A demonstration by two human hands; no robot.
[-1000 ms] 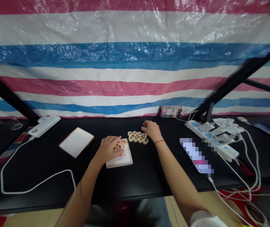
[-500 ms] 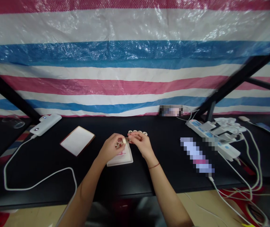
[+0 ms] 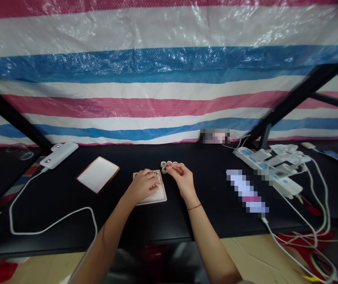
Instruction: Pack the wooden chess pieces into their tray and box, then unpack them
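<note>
My left hand lies palm down over the white tray, its fingers bent over Chinese chess pieces. One red-marked piece shows at its fingertips, and another red-marked piece sits at the tray's back edge. What lies under the palm is hidden. My right hand is just right of the tray, thumb and fingers closed at the edge of a round black-marked Chinese chess piece on the table. Behind that piece is a short row of chess pieces, partly covered by my right fingers.
A white lid-like panel with brown edges lies to the left. Farther left is a white power bank with a cable. At right are a blurred-out phone-like item and a power strip with plugs. A striped sheet hangs behind.
My left hand has turned palm down and lowered the red-marked pieces onto the tray. My right hand has moved slightly right, and a black-marked piece now lies in front of the row.
</note>
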